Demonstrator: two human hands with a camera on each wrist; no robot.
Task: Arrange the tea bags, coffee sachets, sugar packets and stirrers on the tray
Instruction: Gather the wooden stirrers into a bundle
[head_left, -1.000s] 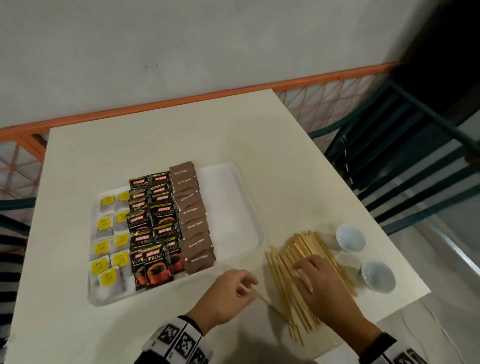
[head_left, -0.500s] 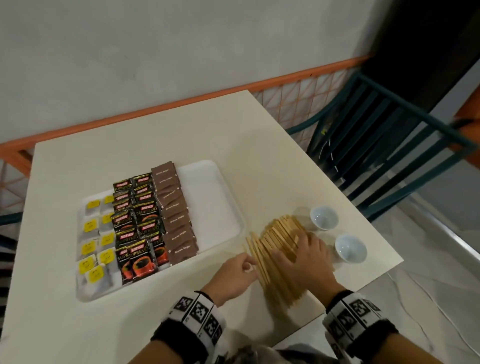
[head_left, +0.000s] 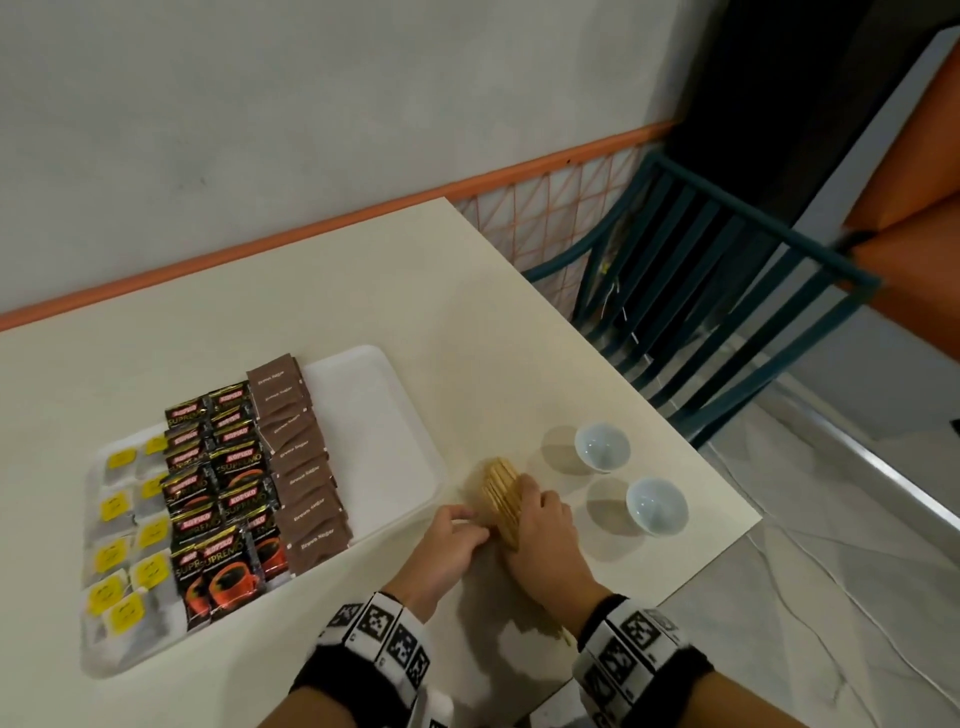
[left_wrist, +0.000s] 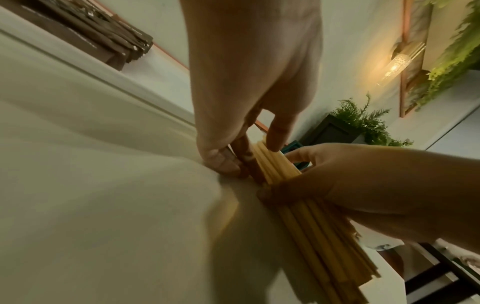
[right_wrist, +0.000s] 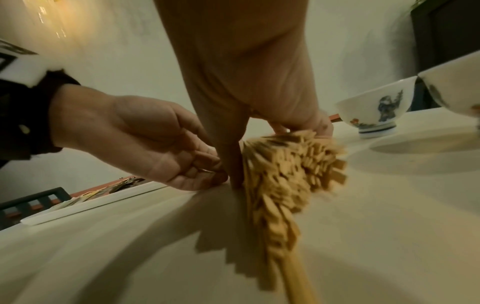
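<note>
A white tray (head_left: 379, 431) on the cream table holds tea bags (head_left: 124, 519) with yellow tags on the left, black coffee sachets (head_left: 223, 493) in the middle and brown sugar packets (head_left: 301, 457) beside them; its right part is bare. Just right of the tray, the wooden stirrers (head_left: 498, 483) are squeezed into a tight bundle on the table. My right hand (head_left: 524, 499) grips the bundle from the right, fingers over the top. My left hand (head_left: 475, 525) pinches its left edge, thumb low and index finger on top (left_wrist: 278, 135). The stirrer ends (right_wrist: 285, 174) fan out unevenly.
Two small white cups (head_left: 602, 447) (head_left: 657, 506) stand right of the bundle, near the table's right edge. A teal slatted chair (head_left: 701, 312) sits beyond that edge. A wall with an orange rail runs behind the table.
The stirrers lay spread flat in a wide fan; both hands have pushed them together into a narrow bundle. The left hand, which held a single stirrer, now closes in on the bundle's side.
</note>
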